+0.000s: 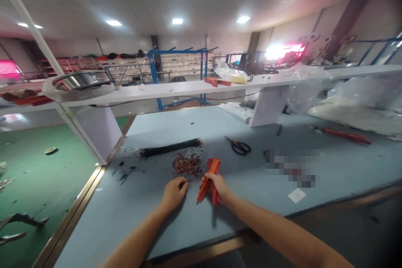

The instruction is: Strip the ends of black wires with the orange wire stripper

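Observation:
My right hand (220, 189) is wrapped around the handles of an orange-red wire stripper (214, 166), its head pointing away from me. Just left of it, my left hand (175, 192) is closed low over the table, thumb against the fingers; whatever it may pinch is too small to make out. Beyond both hands lies a loose heap of small copper-coloured pieces (187, 164). A long bundle of black wires (169, 147) rests behind the heap, with bare ends showing. Black-handled scissors (240, 146) lie to the right of the bundle.
The blue-grey tabletop (144, 222) carries blue and black scraps (126, 173) at left. A white label (297, 195) and a red-handled tool (347, 135) lie at right. A raised white shelf (176, 91) crosses the back, holding a metal bowl (83, 79) and plastic bags (309, 81).

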A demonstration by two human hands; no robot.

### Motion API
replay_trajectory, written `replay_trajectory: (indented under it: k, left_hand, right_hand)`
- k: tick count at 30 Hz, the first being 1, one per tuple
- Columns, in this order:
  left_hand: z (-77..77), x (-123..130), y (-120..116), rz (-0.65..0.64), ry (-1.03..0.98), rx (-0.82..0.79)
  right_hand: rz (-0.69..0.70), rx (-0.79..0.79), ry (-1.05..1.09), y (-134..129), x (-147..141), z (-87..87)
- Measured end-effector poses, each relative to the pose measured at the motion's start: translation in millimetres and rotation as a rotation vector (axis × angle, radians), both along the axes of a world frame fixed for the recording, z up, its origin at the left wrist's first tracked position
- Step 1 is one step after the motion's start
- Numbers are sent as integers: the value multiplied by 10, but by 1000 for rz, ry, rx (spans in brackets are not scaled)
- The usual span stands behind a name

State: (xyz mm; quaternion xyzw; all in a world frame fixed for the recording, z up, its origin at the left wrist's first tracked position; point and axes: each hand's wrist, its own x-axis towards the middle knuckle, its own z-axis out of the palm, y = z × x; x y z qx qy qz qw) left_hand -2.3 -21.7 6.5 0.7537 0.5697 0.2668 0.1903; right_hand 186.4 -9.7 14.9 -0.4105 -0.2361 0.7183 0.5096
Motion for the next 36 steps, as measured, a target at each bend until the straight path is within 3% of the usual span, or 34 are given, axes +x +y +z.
replay_trajectory:
  k: [7,14,18,22,32,36]
  left_hand:
    - [-42,-56,96,105,-361,-15]
    - [-22,-7,106,291,-461,-67]
    - [-58,-19,79,299,-456,-79]
    - [-72,-78,26,336,-426,-13]
    - [-94,-70,-40,199,-466,-4]
    - [-100,-57,-37,174,-485,-36]
  right_hand:
    - [90,-29,-22,48,-169,-7]
    - [197,-12,18,-37,-96,-35]
    - [409,3,41,-102,-74,-62]
    - [662,17,216,-147,-34,-67]
    - [796,-84,408,-18,96,-20]
    - [751,-102,418,-2,73,-114]
